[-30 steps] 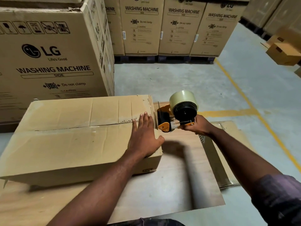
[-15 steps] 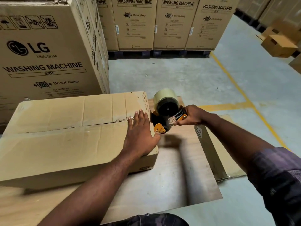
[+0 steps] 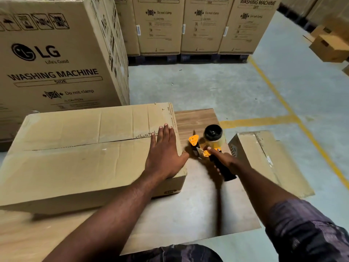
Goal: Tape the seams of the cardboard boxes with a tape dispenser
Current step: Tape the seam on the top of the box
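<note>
A closed cardboard box lies on a wooden table, its centre seam running left to right along the top. My left hand presses flat on the box's right end, fingers straight, right at the seam's end. Just right of the box, my right hand grips the black handle of an orange tape dispenser with a clear tape roll. The dispenser is low over the table, its orange front end close to the box's right edge but apart from it.
A flattened cardboard box lies beside the table's right edge. Tall washing machine cartons stand at the left and in a row at the back. Small boxes sit far right. Yellow lines cross the grey floor.
My right hand has lowered and turned the tape dispenser, so the roll now points away and the handle toward me. My left hand has stayed pressed on the box.
</note>
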Demonstrator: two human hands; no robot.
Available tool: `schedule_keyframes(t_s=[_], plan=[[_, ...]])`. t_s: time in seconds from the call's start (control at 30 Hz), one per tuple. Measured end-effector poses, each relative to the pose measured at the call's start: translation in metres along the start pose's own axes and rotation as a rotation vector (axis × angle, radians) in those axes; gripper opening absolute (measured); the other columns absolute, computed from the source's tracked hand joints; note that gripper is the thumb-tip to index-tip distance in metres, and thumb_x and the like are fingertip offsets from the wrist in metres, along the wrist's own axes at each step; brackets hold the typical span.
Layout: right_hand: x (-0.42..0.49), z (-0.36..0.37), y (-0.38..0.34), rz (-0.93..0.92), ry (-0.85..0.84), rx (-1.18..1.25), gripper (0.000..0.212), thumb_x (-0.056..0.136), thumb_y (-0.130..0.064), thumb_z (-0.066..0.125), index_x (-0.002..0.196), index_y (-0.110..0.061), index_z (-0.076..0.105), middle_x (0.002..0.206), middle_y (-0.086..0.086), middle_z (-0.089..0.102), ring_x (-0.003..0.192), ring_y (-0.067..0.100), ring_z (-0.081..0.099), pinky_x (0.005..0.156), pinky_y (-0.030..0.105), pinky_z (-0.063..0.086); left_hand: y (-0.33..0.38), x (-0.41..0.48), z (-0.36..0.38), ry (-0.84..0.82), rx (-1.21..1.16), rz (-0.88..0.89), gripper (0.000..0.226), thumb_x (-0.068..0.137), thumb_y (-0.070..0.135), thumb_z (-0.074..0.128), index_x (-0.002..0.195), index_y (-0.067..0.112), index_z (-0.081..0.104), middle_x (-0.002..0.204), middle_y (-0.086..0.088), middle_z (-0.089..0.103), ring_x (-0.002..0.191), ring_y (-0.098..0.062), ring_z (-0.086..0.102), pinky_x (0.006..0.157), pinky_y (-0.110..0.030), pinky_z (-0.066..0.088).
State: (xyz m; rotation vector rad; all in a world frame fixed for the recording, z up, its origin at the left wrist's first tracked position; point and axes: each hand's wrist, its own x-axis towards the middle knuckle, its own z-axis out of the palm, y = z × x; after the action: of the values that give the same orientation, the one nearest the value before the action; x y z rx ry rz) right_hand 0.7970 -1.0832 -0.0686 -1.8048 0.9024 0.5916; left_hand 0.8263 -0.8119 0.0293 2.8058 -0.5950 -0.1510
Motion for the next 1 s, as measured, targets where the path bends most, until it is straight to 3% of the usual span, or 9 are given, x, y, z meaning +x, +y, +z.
schedule_keyframes(t_s=[0.13,0.2,0.33,0.47,0.53,0.63,0.77,0.9,1.0], plan=[[-0.014,0.027,0.005,0.128,-0.252,0.312,0.078,0.089,-0.083,0.038,0.106,-0.011,0.063,0.086,0.013,0.062,0.079,0.030,0.064,0.071,0.038,0.051,0.000,0.000,0.000,0.015,-0.015,-0.005,0.094,0.090,0.061,0.036,0.160,0.009,0.001,0.168,-0.007,-0.007,0.154,-0.020,-0.010,0.125,-0.044,-0.004],[-0.029,0.034,-0.007,0.181,-0.225,0.127,0.074,0.095,-0.078,0.029,0.115,-0.011,0.054,0.107,0.017,0.061,0.101,0.039,0.063,0.084,0.048,0.047,0.000,-0.001,0.001,0.026,-0.006,-0.010,0.093,0.091,0.062,0.036,0.160,0.010,0.002,0.168,-0.007,-0.006,0.154,-0.020,-0.009,0.125,-0.043,-0.004],[-0.060,0.031,-0.062,0.007,-0.105,-0.450,0.068,0.104,-0.058,0.041,0.126,0.005,0.056,0.115,0.029,0.069,0.095,0.039,0.070,0.077,0.041,0.055,-0.001,0.001,0.002,0.079,-0.046,-0.018,0.077,0.099,0.055,0.032,0.160,0.011,0.013,0.168,-0.006,0.003,0.155,-0.020,0.000,0.126,-0.043,0.001],[-0.076,0.052,-0.113,-0.455,-0.101,0.101,0.063,0.103,-0.060,0.041,0.115,-0.005,0.068,0.112,0.007,0.072,0.101,0.020,0.066,0.091,0.044,0.050,-0.002,0.003,0.002,0.135,-0.083,-0.011,0.059,0.104,0.036,0.032,0.157,0.012,0.025,0.167,-0.007,0.017,0.154,-0.022,0.012,0.125,-0.042,0.007],[-0.092,0.078,-0.125,-0.508,-0.296,0.370,0.054,0.105,-0.060,0.034,0.128,-0.019,0.062,0.124,-0.006,0.065,0.115,0.012,0.060,0.100,0.035,0.045,-0.004,0.002,0.003,0.159,-0.118,-0.003,0.055,0.105,0.031,0.033,0.156,0.012,0.028,0.166,-0.007,0.020,0.153,-0.021,0.015,0.125,-0.040,0.010],[-0.086,0.113,-0.108,-0.464,-0.317,0.367,0.068,0.103,-0.067,0.029,0.155,-0.025,0.040,0.158,-0.006,0.042,0.145,0.012,0.039,0.118,0.032,0.032,-0.009,0.002,0.003,0.191,-0.201,0.002,0.052,0.105,0.026,0.034,0.155,0.014,0.032,0.165,-0.004,0.024,0.153,-0.019,0.017,0.124,-0.036,0.009],[-0.078,0.108,-0.090,-0.273,-0.315,0.209,0.080,0.081,-0.094,0.031,0.133,-0.041,0.059,0.122,-0.012,0.069,0.115,0.016,0.063,0.098,0.038,0.048,-0.011,0.001,0.000,0.232,-0.385,-0.034,0.046,0.105,0.020,0.037,0.151,0.015,0.043,0.161,-0.002,0.033,0.151,-0.016,0.023,0.124,-0.032,0.010],[-0.084,0.104,-0.124,-0.526,0.114,0.187,0.056,0.099,-0.055,0.039,0.115,-0.011,0.071,0.113,0.007,0.071,0.105,0.026,0.064,0.091,0.038,0.048,-0.013,0.003,-0.001,0.232,-0.459,-0.046,0.046,0.102,0.014,0.040,0.148,0.013,0.046,0.159,-0.005,0.038,0.149,-0.018,0.027,0.124,-0.035,0.014],[-0.100,0.118,-0.134,-0.584,0.089,0.148,0.035,0.106,-0.030,0.042,0.119,-0.006,0.064,0.112,0.004,0.066,0.106,0.024,0.057,0.082,0.031,0.040,-0.011,0.002,-0.004,0.191,-0.430,-0.034,0.050,0.101,0.011,0.039,0.151,0.012,0.040,0.162,-0.005,0.032,0.151,-0.018,0.021,0.125,-0.035,0.011]])
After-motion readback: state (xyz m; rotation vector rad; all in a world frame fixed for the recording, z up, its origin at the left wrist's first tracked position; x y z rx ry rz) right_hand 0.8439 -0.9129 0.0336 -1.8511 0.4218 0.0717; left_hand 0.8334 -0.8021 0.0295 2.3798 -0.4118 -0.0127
